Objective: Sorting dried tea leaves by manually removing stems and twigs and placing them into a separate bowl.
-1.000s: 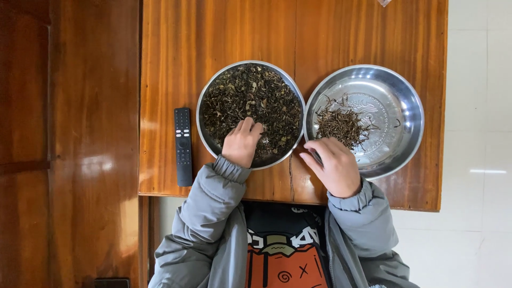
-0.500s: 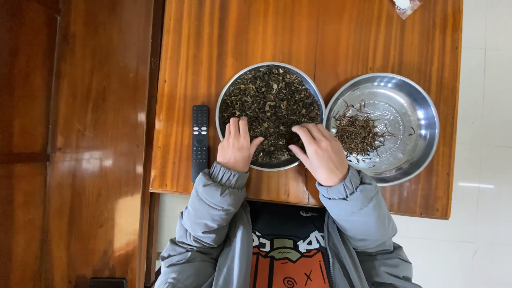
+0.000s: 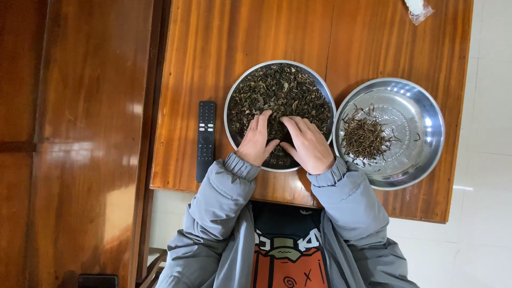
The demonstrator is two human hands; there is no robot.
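Observation:
A round steel bowl (image 3: 231,104) full of dark dried leaves (image 3: 282,90) sits on the wooden table. Both hands rest in its near half, fingers spread into the leaves: my left hand (image 3: 257,140) on the left, my right hand (image 3: 308,145) beside it, thumbs almost touching. Whether either hand pinches anything is hidden by the fingers. To the right stands a second steel bowl (image 3: 421,112) holding a small heap of brown stems (image 3: 364,138).
A black remote control (image 3: 205,140) lies left of the leaf bowl. A clear plastic wrapper (image 3: 418,9) sits at the table's far right corner. The table (image 3: 213,48) ends near my body; white tiled floor lies to the right, a dark wooden panel to the left.
My right hand has moved from the gap beside the stem bowl into the leaf bowl, next to my left hand. The view has shifted left.

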